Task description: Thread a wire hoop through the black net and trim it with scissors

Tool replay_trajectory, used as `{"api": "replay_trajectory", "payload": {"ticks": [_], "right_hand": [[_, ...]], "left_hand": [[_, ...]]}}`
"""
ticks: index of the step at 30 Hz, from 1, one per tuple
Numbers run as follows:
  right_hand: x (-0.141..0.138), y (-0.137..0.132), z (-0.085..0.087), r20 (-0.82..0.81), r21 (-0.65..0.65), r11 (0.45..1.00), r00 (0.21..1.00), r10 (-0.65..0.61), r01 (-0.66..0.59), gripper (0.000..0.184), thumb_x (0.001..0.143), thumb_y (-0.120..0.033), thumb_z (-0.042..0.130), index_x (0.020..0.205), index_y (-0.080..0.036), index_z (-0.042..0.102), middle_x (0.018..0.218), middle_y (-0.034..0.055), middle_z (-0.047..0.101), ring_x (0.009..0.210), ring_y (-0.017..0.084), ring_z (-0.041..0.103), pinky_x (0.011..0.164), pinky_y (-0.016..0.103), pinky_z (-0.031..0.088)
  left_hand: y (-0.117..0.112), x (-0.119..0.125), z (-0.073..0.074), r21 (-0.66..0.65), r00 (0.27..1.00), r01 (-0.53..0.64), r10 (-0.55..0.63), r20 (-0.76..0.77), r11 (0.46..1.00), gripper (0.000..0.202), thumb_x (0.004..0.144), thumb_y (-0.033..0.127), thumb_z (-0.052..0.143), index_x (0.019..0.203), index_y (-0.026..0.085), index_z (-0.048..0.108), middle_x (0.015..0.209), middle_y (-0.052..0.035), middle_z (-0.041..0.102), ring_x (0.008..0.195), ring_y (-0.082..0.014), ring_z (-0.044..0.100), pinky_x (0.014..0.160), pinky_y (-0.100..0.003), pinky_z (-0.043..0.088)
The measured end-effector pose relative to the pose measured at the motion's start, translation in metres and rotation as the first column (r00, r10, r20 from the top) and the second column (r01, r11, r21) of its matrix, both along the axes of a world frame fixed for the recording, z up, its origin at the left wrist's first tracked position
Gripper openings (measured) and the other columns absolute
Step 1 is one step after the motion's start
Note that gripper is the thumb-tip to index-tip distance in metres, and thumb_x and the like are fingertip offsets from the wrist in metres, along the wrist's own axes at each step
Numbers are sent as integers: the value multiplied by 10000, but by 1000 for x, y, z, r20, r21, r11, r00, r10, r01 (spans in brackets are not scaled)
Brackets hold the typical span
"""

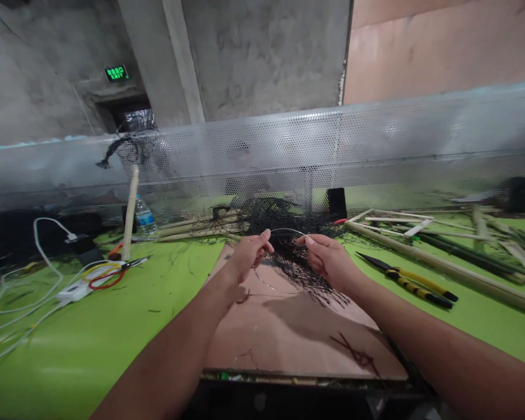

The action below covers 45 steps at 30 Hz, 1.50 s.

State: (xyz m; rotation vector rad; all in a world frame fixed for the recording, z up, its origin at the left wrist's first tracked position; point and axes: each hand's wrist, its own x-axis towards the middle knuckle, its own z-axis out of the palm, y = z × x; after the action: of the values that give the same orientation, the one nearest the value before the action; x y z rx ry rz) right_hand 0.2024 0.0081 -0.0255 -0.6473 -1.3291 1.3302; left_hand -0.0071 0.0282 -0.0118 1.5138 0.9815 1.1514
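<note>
A thin silvery wire hoop (284,229) is stretched between my two hands above a pinkish-brown board (284,332). My left hand (251,254) pinches its left side between thumb and fingers. On the opposite side, my right hand (324,256) grips the same hoop, fingers closed. The lower arc of the wire hangs in front of the board. Just behind and below my hands lies a tangled heap of thin black strands (284,221), partly covered by them. Some dark reddish twigs (356,353) rest on the board's near right part.
Long-nosed pliers (406,280) with yellow-black handles lie right. Bamboo poles (437,262) stretch across the green table (126,315). At left are a white power strip (81,286), scissors (109,273), a water bottle (145,217) and an upright stick (131,210). A perforated metal screen (266,146) stands behind.
</note>
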Motion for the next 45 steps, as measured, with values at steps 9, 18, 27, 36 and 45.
{"api": "replay_trajectory", "payload": {"ticks": [9, 18, 27, 36, 45], "right_hand": [[0, 5, -3, 48, 4, 999, 998, -48, 48, 305, 808, -431, 616, 917, -146, 619, 460, -100, 226, 407, 52, 161, 396, 217, 102], [0, 4, -2, 24, -75, 996, 999, 41, -39, 292, 799, -428, 619, 914, -159, 610, 433, -105, 258, 367, 46, 174, 357, 193, 121], [-1, 10, -7, -85, -110, 992, 995, 48, -57, 292, 804, -415, 603, 973, -179, 572, 604, -16, 541, 492, 116, 520, 493, 262, 438], [0, 8, -3, -20, -85, 996, 999, -29, 28, 344, 805, -442, 592, 1041, -194, 558, 476, -95, 350, 367, 51, 223, 337, 180, 157], [2, 9, -4, 87, -19, 998, 995, -51, 53, 335, 757, -409, 642, 992, -171, 618, 484, -83, 377, 369, 46, 243, 354, 198, 160]], "left_hand": [[-3, 0, 2, 15, 992, -44, 46, -120, 999, 537, 795, 622, 459, 513, 173, 548, 379, 49, 262, 340, -70, 228, 387, -245, 214], [-2, 6, 0, 130, 999, -34, 39, -37, 991, 428, 808, 536, 506, 705, 135, 611, 475, 51, 361, 393, -58, 301, 400, -206, 230], [13, 2, -5, -71, 920, -122, 140, 367, 990, 413, 797, 563, 524, 724, 156, 516, 459, 99, 234, 354, -32, 185, 366, -180, 155], [8, 1, -4, 99, 978, -62, 40, 207, 993, 379, 816, 474, 547, 1026, 160, 570, 532, 77, 342, 398, -40, 242, 384, -170, 184], [1, 5, -3, 314, 992, -78, 103, -66, 946, 349, 847, 422, 511, 1039, 159, 635, 580, 31, 462, 465, -76, 382, 444, -201, 321]]}}
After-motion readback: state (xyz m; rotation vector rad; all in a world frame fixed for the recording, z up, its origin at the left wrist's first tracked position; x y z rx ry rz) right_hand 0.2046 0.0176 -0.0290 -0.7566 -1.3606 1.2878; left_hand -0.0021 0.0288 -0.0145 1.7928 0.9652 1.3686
